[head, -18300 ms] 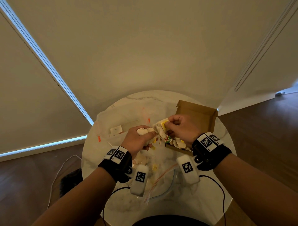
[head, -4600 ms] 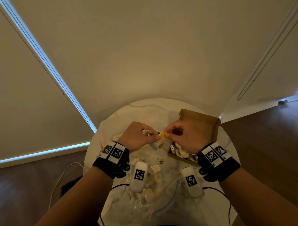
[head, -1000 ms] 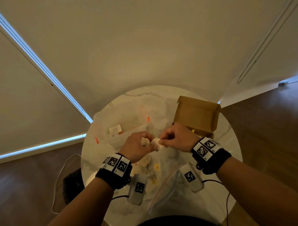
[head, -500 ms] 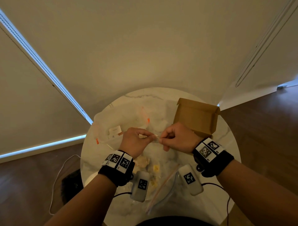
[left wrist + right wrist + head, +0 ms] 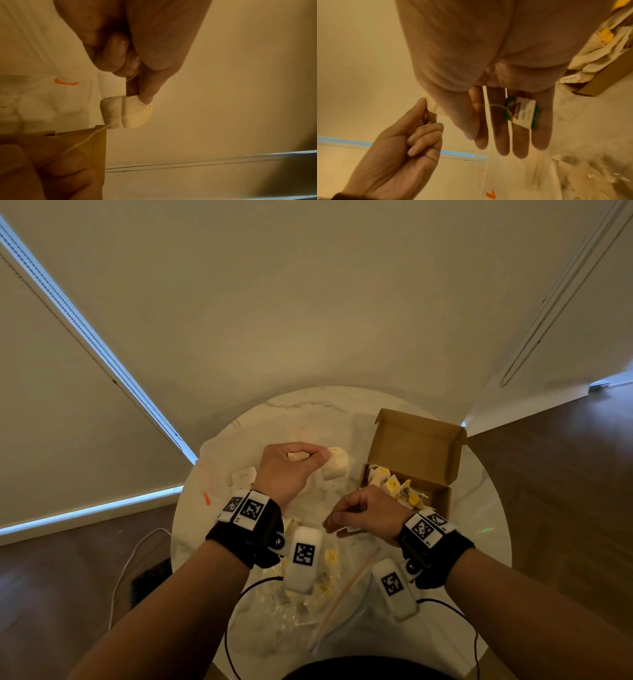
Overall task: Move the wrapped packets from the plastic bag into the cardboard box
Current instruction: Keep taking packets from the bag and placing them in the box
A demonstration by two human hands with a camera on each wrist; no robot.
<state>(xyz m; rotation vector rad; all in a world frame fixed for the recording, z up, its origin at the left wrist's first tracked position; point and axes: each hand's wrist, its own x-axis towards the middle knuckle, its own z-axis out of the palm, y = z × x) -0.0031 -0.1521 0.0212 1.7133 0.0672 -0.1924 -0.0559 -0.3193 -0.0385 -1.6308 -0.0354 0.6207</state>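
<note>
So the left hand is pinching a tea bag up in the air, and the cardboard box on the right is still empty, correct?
Not quite. The left hand does pinch a tea bag, but the cardboard box is not empty: the head view shows many packets already piled inside it.

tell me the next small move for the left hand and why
Probably carry the tea bag rightward and drop it in the cardboard box: the left hand pinches it clear of the table, and its string runs to the tag in the right hand.

The cardboard box [image 5: 416, 460] contents blur together, and the tag [image 5: 524, 112] print is unreadable.
</note>
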